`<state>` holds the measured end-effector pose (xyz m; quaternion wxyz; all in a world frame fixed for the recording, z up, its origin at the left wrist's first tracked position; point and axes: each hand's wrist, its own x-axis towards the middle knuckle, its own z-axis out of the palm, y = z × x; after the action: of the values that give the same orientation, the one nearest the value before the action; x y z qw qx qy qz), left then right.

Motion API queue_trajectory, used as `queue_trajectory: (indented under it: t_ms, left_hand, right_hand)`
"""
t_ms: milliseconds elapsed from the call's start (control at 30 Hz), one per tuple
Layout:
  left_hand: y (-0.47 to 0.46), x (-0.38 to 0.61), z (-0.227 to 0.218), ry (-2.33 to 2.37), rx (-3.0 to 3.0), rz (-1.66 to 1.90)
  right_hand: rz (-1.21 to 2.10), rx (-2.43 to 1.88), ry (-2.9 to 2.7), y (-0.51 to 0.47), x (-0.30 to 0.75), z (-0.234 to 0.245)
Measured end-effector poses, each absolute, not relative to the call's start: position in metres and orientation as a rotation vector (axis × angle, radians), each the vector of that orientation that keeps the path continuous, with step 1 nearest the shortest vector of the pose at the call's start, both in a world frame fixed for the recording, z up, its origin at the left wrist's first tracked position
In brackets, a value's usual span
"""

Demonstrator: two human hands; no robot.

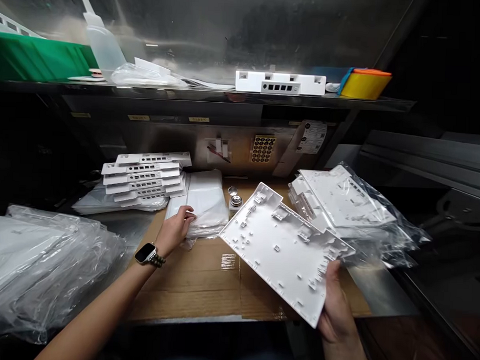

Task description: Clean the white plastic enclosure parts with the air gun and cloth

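My right hand (338, 309) grips a white plastic housing panel (277, 249) by its lower right corner, thumb on the inner face. That face, with its clips and posts, is turned up toward me, and the panel is held tilted above the cardboard. My left hand (177, 230), with a watch on the wrist, pinches the near edge of a clear plastic bag (207, 218) on top of a flat stack of bags. The film is slightly lifted at the fingers. Left of that stack lie several similar white housings (145, 179), piled in a staggered heap.
Bagged panels (28, 267) are heaped at the left, with more bagged housings (345, 199) at the right. A small metal-topped container (236, 201) stands behind the cardboard mat (189, 294). The shelf above carries a green bin (43, 60), a squeeze bottle (105, 46), another housing (280, 82) and tape rolls (365, 83).
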<state>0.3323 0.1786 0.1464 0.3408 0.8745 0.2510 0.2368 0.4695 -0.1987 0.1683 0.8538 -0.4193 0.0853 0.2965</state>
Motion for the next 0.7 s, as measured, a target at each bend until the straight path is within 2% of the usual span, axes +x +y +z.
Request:
queue_trajectory:
  t_ms: [300, 567, 700]
  left_hand:
    - [0.214, 0.347, 0.153, 0.629, 1.940, 0.447]
    - [0.208, 0.353, 0.167, 0.572, 2.028, 0.420]
    - [0.212, 0.355, 0.174, 0.520, 2.036, 0.399]
  right_hand:
    - [0.571, -1.068, 0.128, -0.194, 0.467, 0.153]
    - [0.439, -1.283, -0.056, -0.130, 0.437, 0.151]
    - [0.569, -1.131, -0.106, -0.109, 0.438, 0.152]
